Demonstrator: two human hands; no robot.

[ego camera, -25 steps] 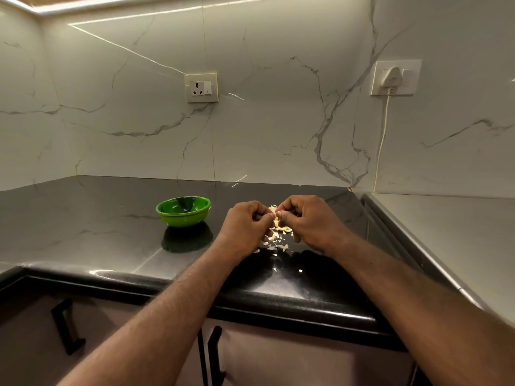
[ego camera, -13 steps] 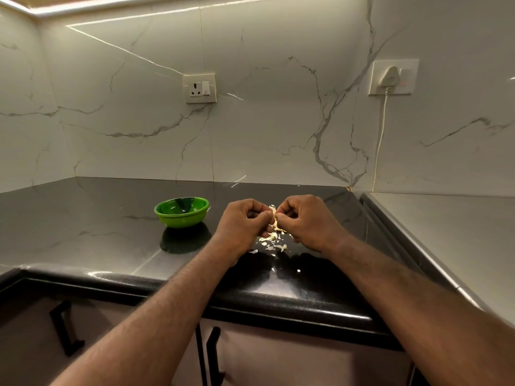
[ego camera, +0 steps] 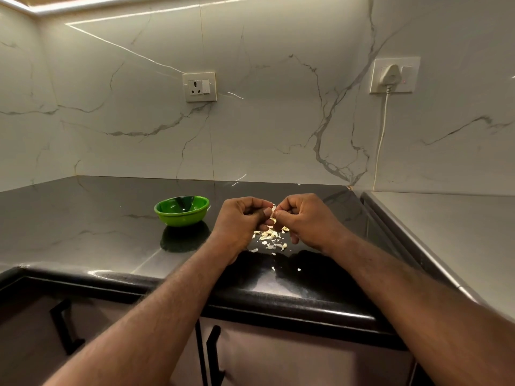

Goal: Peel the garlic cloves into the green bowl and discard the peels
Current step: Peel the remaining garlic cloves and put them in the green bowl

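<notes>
Left hand [ego camera: 242, 222] and right hand [ego camera: 305, 218] knuckle to knuckle above dark counter [ego camera: 83, 227], fingers curled, both pinching a small garlic clove [ego camera: 273, 209] between them, scattered peels [ego camera: 271, 237] directly beneath, green bowl [ego camera: 181, 210] left of left hand

Bowl [ego camera: 181, 215]: 1, green.
Hands: 2, left hand [ego camera: 239, 224] and right hand [ego camera: 306, 221].
Clove [ego camera: 273, 211]: 1 visible, pinched between both hands.
Peel scraps [ego camera: 269, 236]: many, too small to count.
Wall sockets: 2, bare socket [ego camera: 199, 87] and loaded socket [ego camera: 409, 76].
Plug [ego camera: 390, 75]: 1.
Cabinet handles [ego camera: 62, 327]: 3.
</notes>
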